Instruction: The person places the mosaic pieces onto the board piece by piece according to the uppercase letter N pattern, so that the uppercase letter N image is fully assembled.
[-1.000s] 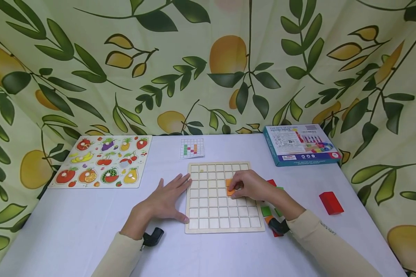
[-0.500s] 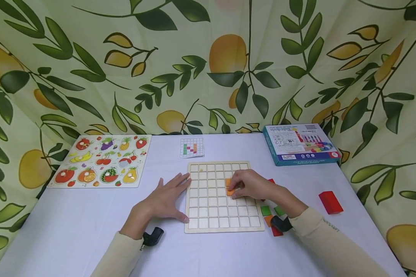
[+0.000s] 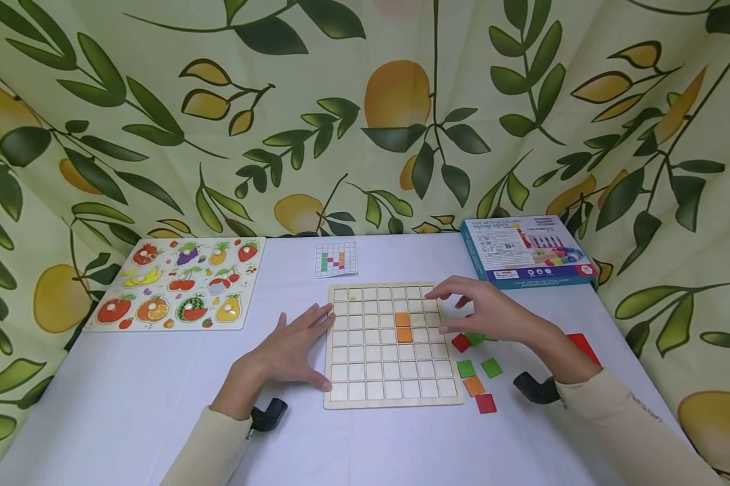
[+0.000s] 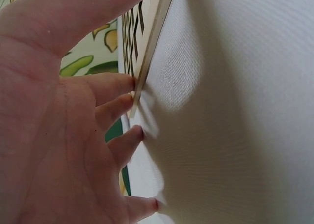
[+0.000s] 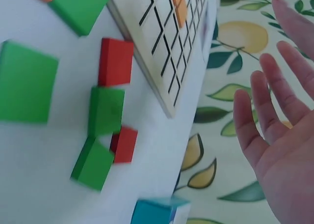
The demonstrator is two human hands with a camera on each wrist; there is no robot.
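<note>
Before you, the board (image 3: 456, 400) held two tiles (image 3: 404, 334); loose tiles (image 3: 474, 386) lay right, a card (image 3: 347, 271) behind, the puzzle (image 3: 219, 325) left.

Reads "FIVE SETS OF COLUM…" across the top of the box (image 3: 529, 253).
Too small to make out: finer print below, lettering on the right sleeve (image 3: 635, 418).

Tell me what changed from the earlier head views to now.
The right hand has come away from the two orange tiles on the grid board and moved right, its pinch opened. Both tiles stay in place, and the left hand remains at the board's left edge.
</note>
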